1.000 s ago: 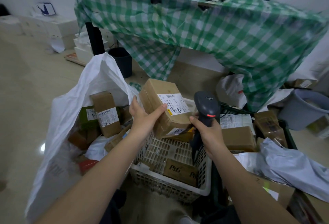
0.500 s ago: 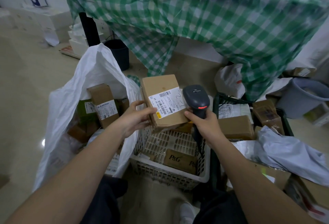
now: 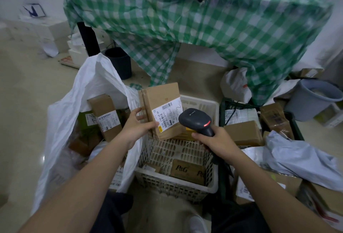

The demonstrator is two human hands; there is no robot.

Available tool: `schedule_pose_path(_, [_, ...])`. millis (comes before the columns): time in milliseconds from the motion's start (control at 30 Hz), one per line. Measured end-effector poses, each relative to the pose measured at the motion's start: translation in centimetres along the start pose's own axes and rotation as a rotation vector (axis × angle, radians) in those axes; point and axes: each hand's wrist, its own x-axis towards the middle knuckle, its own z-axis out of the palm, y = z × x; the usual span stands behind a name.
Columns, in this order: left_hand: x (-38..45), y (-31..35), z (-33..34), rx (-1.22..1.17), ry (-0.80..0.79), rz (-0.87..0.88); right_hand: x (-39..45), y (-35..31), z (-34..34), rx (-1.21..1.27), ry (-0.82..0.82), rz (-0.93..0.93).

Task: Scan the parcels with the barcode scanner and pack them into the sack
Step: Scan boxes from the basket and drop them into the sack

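You had turned the parcel (image 3: 161, 110) upright; your left hand (image 3: 136, 128) gripped its nine-o'clock edge, your right hand (image 3: 213, 139) clenched the barcode scanner (image 3: 197, 120). That corner grip risked slipping.

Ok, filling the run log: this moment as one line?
left hand holds parcel | right hand aims scanner | sack open

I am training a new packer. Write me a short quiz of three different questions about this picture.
1. True or false: the barcode scanner is in the right hand.
2. What does the left hand grip? A) white sack B) cardboard parcel C) white basket
3. Fill in: the P&G box lies inside the white ____.

Key: 1 true; 2 B, the cardboard parcel; 3 basket.
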Motion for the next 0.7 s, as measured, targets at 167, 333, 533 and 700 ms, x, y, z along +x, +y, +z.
schedule_pose_path(167, [0.33,-0.21,0.30,-0.016,0.002,0.012,-0.77,-0.07,-0.57,-0.044,-0.034,-0.011])
schedule_pose_path(333, [0.49,-0.34,0.57,-0.041,-0.001,0.022,-1.08,-0.38,-0.81,-0.051,-0.039,-0.024])
schedule_pose_path(533, [0.62,-0.46,0.50,-0.038,-0.007,0.017,-0.89,-0.45,-0.86,-0.078,-0.030,-0.019])
schedule_pose_path(700, [0.42,-0.45,0.25,-0.051,-0.005,0.018,-0.87,-0.74,-0.55,-0.087,-0.024,-0.035])
